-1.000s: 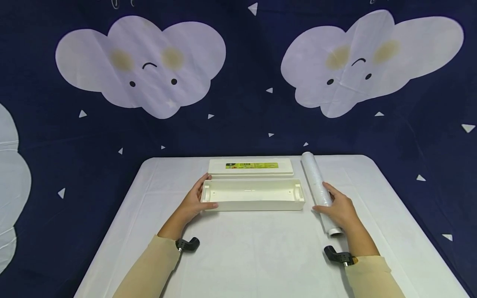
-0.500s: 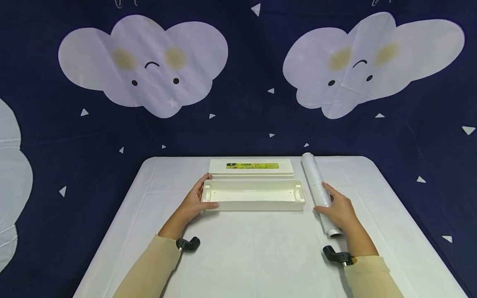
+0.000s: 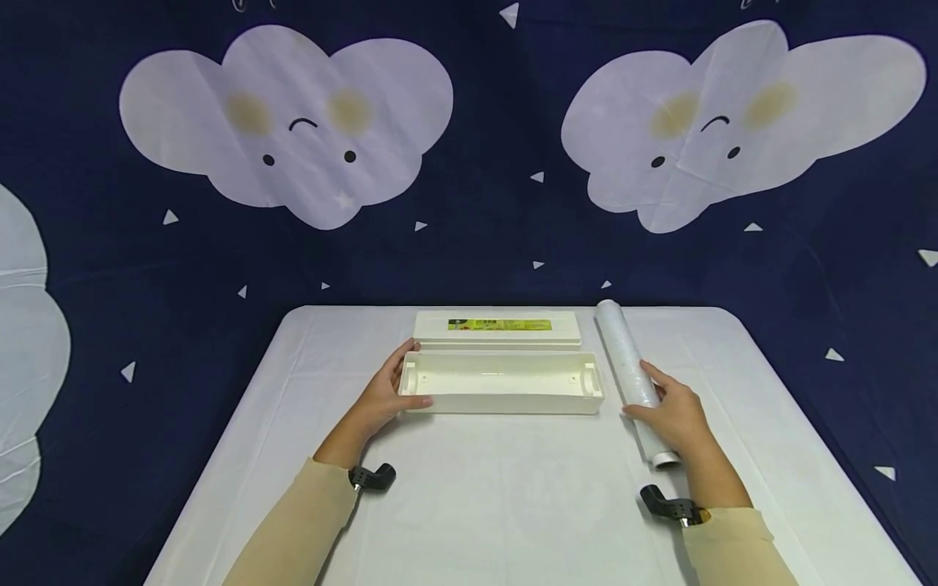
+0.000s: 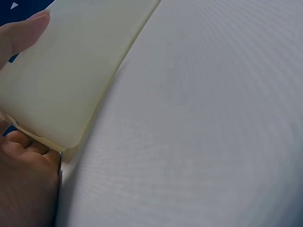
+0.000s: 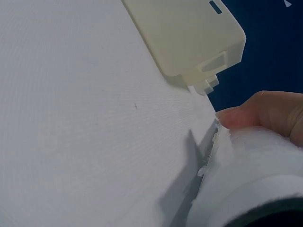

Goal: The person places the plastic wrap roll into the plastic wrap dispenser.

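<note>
A long cream plastic box (image 3: pixel 506 404), open at the top, lies across the middle of the table. My left hand (image 3: pixel 379 395) grips its left end, the thumb on the front wall and the fingers round the end. In the left wrist view, the thumb (image 4: pixel 33 32) lies over the box's side wall (image 4: pixel 71 71). To the right of the box, a roll of plastic wrap (image 3: pixel 623 346) lies aslant on the table. My right hand (image 3: pixel 676 413) holds it near its lower half, thumb on the left side. The roll's hollow end shows in the right wrist view.
Behind the box lies a matching cream lid (image 3: pixel 498 335) with a yellow-green label (image 3: pixel 500 325). The white-covered table (image 3: pixel 498 505) ends at a dark blue cloth (image 3: pixel 506 244) printed with clouds. A black wrist camera (image 3: pixel 374 478) sits on each wrist.
</note>
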Demonstrator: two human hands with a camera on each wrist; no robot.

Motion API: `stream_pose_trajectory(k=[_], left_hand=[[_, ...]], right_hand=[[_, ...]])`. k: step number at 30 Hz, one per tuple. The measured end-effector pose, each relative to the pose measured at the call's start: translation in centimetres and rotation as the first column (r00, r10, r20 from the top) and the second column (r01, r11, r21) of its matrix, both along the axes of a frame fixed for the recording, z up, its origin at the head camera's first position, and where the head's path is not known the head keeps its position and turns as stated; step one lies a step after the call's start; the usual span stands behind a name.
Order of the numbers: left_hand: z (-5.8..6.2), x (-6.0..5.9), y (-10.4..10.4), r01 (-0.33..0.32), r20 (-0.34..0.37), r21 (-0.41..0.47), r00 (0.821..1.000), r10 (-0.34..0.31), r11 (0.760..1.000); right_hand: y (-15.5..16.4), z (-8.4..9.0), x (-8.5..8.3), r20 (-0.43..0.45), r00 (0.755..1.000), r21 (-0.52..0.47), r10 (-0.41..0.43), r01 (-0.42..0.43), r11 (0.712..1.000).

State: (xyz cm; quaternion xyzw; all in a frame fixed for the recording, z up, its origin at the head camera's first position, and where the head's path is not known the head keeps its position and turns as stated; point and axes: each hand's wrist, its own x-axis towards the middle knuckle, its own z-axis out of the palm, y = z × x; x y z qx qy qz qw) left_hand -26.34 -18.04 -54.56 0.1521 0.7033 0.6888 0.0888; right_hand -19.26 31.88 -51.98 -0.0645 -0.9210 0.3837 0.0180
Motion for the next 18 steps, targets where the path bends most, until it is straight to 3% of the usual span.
stream_pose_trajectory(k=[18], left_hand=[[0.2, 0.1, 0.0, 0.0, 0.0, 0.006, 1.0, 0.0, 1.0]], right_hand=[[0.1, 1.6, 0.5, -0.009, 1.0, -0.058, -0.003, 0.003, 0.998]])
